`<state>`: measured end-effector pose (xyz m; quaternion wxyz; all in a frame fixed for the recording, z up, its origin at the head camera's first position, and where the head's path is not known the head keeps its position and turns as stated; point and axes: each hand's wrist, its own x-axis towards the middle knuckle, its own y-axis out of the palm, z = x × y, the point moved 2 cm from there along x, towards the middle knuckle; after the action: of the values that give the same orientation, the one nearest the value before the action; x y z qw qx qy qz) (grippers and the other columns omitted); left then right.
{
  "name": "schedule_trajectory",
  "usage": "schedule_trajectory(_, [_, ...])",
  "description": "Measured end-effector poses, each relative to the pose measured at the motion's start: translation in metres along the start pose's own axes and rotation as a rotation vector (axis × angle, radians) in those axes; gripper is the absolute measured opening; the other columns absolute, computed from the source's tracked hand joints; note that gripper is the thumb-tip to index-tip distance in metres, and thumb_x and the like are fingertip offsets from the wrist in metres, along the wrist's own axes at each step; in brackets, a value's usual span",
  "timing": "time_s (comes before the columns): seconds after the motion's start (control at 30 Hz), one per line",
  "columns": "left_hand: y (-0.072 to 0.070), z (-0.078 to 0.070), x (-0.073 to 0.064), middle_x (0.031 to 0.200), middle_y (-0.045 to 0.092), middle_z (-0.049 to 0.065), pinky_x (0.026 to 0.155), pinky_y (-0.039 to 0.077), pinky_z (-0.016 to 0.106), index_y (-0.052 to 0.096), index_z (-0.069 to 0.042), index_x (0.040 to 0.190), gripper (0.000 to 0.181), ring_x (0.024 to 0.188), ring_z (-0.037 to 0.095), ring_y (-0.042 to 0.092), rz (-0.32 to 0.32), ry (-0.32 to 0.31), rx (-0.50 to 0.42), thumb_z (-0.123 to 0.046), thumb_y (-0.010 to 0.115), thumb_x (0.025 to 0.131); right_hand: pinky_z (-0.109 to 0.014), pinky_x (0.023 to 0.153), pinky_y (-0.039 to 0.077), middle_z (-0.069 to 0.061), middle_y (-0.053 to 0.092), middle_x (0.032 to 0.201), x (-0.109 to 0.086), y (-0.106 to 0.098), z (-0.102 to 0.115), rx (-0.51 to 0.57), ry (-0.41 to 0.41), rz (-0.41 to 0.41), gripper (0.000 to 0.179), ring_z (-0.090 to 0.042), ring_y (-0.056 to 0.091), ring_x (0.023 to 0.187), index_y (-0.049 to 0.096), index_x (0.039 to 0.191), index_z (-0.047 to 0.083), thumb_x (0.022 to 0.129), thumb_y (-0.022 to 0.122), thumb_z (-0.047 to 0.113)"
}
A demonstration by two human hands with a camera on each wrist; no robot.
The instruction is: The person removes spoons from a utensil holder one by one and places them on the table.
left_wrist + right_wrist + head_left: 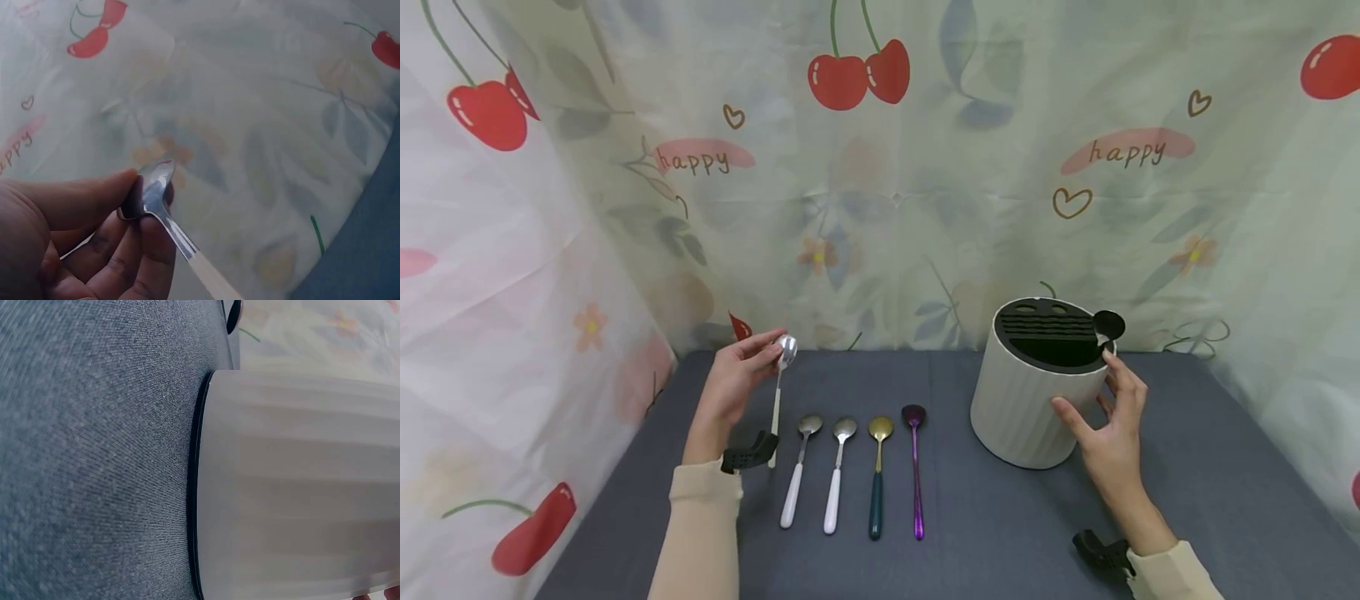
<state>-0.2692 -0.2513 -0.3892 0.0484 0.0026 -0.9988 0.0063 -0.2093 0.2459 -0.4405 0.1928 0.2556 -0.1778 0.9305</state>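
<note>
My left hand (739,379) pinches a silver spoon with a cream handle (782,352) by its bowl, and the handle hangs down above the cloth. In the left wrist view, the thumb and fingers grip the edges of the spoon's bowl (158,187). On the right, my right hand (1112,425) holds the side of a white ribbed utensil holder (1026,408), thumb at the front and fingers round the right side. The holder has a black slotted lid with a large opening. A dark spoon head (1108,324) shows at the lid's right edge. The right wrist view shows mostly the holder's ribbed wall (300,487).
Several spoons lie in a row between my hands: two with white handles (792,495) (832,500), a gold one with a dark green handle (876,504), and a purple one (917,483). A grey cloth (985,542) covers the table; a printed curtain (895,225) stands behind.
</note>
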Motion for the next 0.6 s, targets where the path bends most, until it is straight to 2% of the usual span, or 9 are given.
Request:
schedule_trajectory(0.13, [-0.009,0.010,0.000,0.138,0.063,0.015,0.087,0.057,0.023,0.057,0.003,0.147,0.045,0.104,0.005,0.065,0.028,-0.048,0.113,-0.015,0.063,0.106,-0.051,0.121,0.030,0.022,0.025,0.146,-0.001,0.001,0.002,0.004,0.005,-0.005,0.098,-0.018,0.034,0.143,0.033,0.163,0.020,0.083,0.079,-0.011])
schedule_trajectory(0.33, [-0.024,0.028,-0.003,0.138,0.064,0.021,0.086,0.060,0.024,0.059,0.004,0.144,0.044,0.101,0.009,0.068,0.094,-0.140,0.254,-0.017,0.064,0.106,-0.058,0.120,0.029,0.022,0.024,0.145,-0.001,0.002,0.008,0.014,0.014,0.007,0.098,-0.021,0.033,0.144,0.033,0.163,0.021,0.083,0.078,-0.012])
schedule_trajectory(0.6, [-0.034,0.050,-0.004,0.140,0.061,0.024,0.082,0.060,0.024,0.059,0.007,0.142,0.043,0.094,0.007,0.068,0.128,-0.214,0.255,-0.014,0.065,0.105,-0.059,0.120,0.029,0.023,0.024,0.144,0.000,0.001,0.008,0.011,0.024,0.003,0.098,-0.023,0.032,0.145,0.032,0.163,0.022,0.083,0.078,-0.012])
